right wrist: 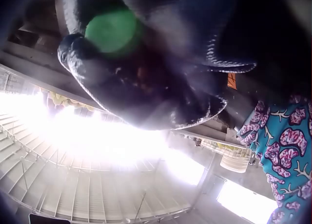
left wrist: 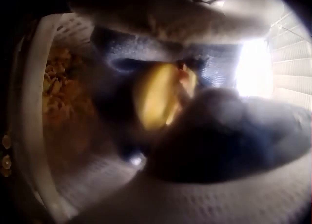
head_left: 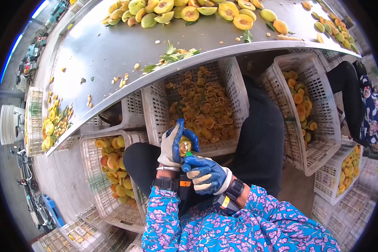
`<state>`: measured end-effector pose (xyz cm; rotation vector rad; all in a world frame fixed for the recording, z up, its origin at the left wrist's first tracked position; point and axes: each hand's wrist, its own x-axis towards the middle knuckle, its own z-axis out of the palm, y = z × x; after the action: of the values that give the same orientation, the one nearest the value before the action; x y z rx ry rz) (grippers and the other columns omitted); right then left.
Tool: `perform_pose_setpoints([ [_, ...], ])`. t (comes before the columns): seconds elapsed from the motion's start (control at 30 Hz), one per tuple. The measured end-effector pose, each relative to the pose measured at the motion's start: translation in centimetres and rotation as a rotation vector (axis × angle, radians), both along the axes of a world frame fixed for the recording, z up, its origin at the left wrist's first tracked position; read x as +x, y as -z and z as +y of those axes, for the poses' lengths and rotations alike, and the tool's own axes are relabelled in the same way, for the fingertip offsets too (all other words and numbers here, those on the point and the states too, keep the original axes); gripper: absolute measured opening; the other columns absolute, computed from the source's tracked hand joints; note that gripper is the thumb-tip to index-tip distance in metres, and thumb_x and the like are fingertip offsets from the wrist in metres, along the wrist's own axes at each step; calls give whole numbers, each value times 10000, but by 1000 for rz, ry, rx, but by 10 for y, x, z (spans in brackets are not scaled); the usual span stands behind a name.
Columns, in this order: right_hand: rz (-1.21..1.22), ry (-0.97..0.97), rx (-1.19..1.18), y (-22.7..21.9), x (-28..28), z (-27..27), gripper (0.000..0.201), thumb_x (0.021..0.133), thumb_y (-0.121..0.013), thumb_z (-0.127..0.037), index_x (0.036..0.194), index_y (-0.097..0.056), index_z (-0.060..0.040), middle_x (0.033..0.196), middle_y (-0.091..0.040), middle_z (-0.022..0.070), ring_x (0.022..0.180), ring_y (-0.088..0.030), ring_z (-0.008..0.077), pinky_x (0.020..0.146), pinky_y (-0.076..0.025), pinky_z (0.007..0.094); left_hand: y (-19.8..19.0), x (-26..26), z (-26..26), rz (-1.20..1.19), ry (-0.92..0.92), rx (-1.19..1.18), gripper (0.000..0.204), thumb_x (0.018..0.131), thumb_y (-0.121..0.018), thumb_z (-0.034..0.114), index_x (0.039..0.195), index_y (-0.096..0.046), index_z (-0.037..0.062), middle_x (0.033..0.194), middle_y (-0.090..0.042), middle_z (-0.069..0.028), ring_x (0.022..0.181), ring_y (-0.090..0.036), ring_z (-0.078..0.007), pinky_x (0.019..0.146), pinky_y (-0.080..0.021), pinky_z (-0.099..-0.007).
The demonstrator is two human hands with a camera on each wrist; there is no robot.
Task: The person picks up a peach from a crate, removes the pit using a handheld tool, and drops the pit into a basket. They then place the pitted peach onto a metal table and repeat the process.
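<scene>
In the head view my left hand (head_left: 170, 145), in a white glove with blue-coated fingers, grips a cut yellow peach (head_left: 185, 147). The left wrist view shows its yellow flesh (left wrist: 158, 97) between the fingers, with a reddish-brown middle. My right hand (head_left: 210, 175), gloved alike, holds a small tool by its green handle (head_left: 189, 154) right at the fruit. That green end (right wrist: 111, 31) shows between the fingers in the right wrist view; the rest of the tool is mostly hidden. Both hands meet above my lap, close to a crate (head_left: 155, 113) of orange fruit pieces.
A metal table (head_left: 109, 50) bears peach halves (head_left: 190, 14), leaves and kernels; its raised edge runs just beyond the crate. One crate of peaches (head_left: 90, 168) stands at my left, another crate (head_left: 323, 138) at my right. Someone in dark trousers (head_left: 346, 96) sits at the far right.
</scene>
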<state>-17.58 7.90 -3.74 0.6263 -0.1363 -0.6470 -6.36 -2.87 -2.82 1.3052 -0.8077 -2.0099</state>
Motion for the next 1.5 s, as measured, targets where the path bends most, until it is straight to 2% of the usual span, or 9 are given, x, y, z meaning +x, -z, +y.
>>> perform_pose_setpoints([
  [0.17,104,66,-199,-2,-22,-11,386,1018,-372,-298,1080,-531,48,611,-457,-17,387,-404,69,377,-341,263,55,11,-17,143,-138,187,534,920,-526,495,778,-630,-9,686,-623,-134,576,-614,-230,560,-532,-365],
  [0.37,1786,-180,-577,4,-51,-49,242,909,-610,-251,948,-605,-12,631,-550,34,476,-513,124,414,-409,275,27,0,-27,316,-232,164,581,935,-433,562,854,-649,28,832,-648,-114,776,-633,-261,706,-534,-417],
  [0.5,1983,-359,-684,34,-46,-42,345,828,-666,-298,978,-614,9,864,-668,183,790,-655,286,703,-495,382,4,9,-24,347,-258,139,542,972,-391,500,1041,-624,15,880,-645,-131,797,-614,-279,738,-513,-413],
  [0.73,1970,-342,-768,1,-45,-33,255,858,-627,-273,836,-597,-20,635,-614,94,525,-602,203,497,-473,359,-109,127,-17,-387,-280,-496,368,944,-516,207,1219,-535,-37,838,-637,-87,682,-603,-167,597,-527,-302],
  [0.8,1895,-327,-779,-1,-43,-25,247,877,-598,-257,780,-564,-32,588,-574,51,450,-551,166,427,-442,341,-108,200,-30,-1000,-282,-695,287,860,-581,19,1136,-599,-57,946,-677,-116,815,-648,-178,745,-530,-287],
  [0.83,1813,-361,-738,-5,-44,-23,242,880,-588,-253,776,-563,-36,593,-577,51,447,-549,168,429,-446,341,-151,159,-29,-1548,-160,-457,297,840,-586,-9,1133,-607,-59,1022,-673,-102,890,-634,-144,802,-510,-271],
  [1.1,1609,-244,-599,-10,-61,-8,211,877,-600,-248,829,-528,-55,599,-548,30,428,-504,134,395,-419,306,-183,-41,-117,-630,77,-794,279,844,-636,37,1102,-623,-70,1059,-665,-85,893,-622,-114,837,-495,-252],
  [1.3,1648,-225,-583,2,-78,-15,237,896,-588,-259,759,-532,-74,560,-531,6,443,-512,134,421,-418,298,-130,-257,-199,-1003,638,-1594,460,785,-686,242,1205,-581,86,1143,-629,-116,1038,-608,-301,883,-484,-387],
  [1.5,1754,-372,-666,0,-80,-20,300,858,-617,-344,908,-573,-52,758,-631,126,670,-616,287,635,-475,381,-124,-287,-192,-1277,969,-1367,499,727,-729,218,1182,-571,88,1058,-625,-169,971,-607,-352,846,-479,-422],
])
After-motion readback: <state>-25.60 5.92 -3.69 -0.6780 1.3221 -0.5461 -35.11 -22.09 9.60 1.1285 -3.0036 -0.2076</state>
